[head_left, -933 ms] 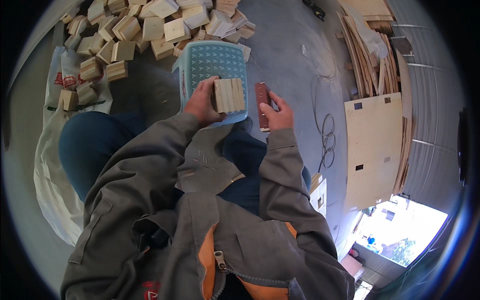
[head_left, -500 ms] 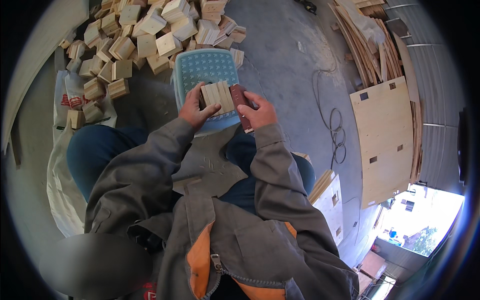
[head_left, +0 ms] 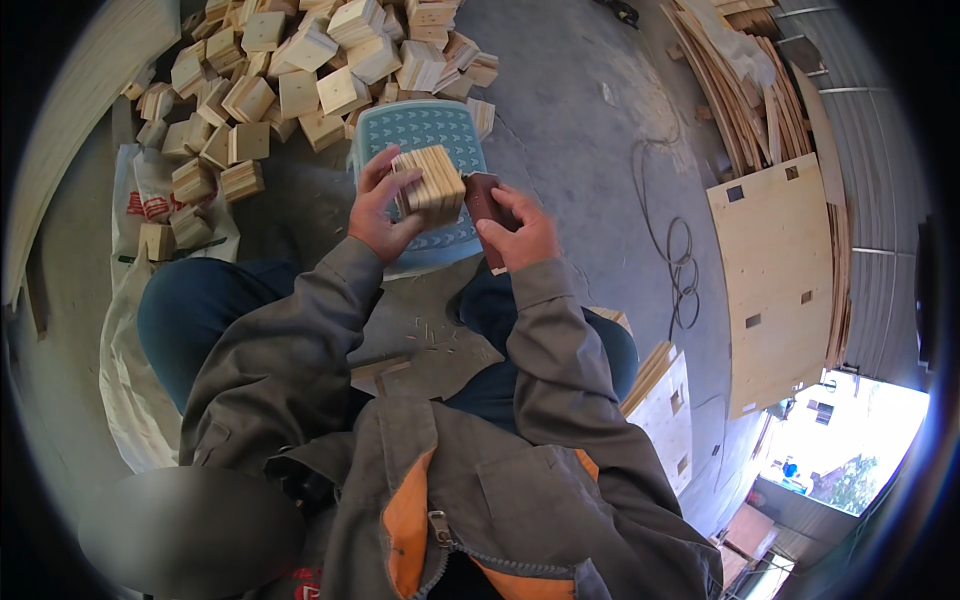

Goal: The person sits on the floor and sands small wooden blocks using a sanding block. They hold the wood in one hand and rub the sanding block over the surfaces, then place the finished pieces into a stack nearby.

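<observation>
My left hand (head_left: 380,212) is closed round a layered plywood block (head_left: 430,182), tilted above a light-blue plastic stool (head_left: 418,118) with a raised pattern on its seat. In my right hand (head_left: 522,230) is a reddish-brown sanding block (head_left: 487,212), flat and slab-like, gripped between thumb and fingers. Its upper end is right beside the plywood block's right corner; whether they touch I cannot tell. My fingers partly cover both pieces.
A large heap of similar wooden blocks (head_left: 297,92) lies beyond the stool. A white sack (head_left: 125,330) spreads at the left. Toward the right are a looped cable (head_left: 680,270), a plywood sheet with cut-outs (head_left: 775,275) and stacked boards (head_left: 735,95). Small wood scraps (head_left: 432,335) litter the floor between my legs.
The plywood block has been turned and tipped in my left hand, whose fingers have shifted on it. The sanding block has tilted and moved slightly lower. The whole view has shifted a little.
</observation>
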The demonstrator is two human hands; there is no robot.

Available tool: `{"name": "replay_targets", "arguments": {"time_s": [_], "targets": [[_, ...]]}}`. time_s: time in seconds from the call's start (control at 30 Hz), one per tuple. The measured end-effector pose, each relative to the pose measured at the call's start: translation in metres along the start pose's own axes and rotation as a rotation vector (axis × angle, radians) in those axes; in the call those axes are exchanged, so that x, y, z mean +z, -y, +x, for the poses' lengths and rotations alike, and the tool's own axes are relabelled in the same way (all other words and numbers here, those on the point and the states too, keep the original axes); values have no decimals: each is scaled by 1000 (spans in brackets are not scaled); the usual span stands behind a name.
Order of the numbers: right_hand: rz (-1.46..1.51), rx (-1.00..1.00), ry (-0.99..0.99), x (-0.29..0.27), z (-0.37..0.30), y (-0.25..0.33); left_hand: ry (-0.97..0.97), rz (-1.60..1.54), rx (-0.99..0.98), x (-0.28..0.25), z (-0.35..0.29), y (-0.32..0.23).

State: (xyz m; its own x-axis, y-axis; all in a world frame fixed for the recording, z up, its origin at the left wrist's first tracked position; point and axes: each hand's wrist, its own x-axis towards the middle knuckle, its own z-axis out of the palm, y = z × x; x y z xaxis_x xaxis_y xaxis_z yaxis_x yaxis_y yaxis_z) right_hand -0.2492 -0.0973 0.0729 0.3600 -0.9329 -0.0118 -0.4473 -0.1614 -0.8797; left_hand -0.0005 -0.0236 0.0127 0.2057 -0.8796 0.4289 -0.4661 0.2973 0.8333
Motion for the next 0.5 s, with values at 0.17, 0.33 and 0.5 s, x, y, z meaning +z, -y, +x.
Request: {"name": "replay_targets", "arguments": {"time_s": [0.17, 0.33, 0.5], "targets": [[-10, 58, -26, 1, -9, -15, 14, 3, -73, 7, -13, -6], [-58, 43, -121, -7, -17, -8, 95, -49, -303, 9, -14, 1], [-291, -256, -187, 15, -48, 23, 4, -355, -275, 28, -20, 19]]}}
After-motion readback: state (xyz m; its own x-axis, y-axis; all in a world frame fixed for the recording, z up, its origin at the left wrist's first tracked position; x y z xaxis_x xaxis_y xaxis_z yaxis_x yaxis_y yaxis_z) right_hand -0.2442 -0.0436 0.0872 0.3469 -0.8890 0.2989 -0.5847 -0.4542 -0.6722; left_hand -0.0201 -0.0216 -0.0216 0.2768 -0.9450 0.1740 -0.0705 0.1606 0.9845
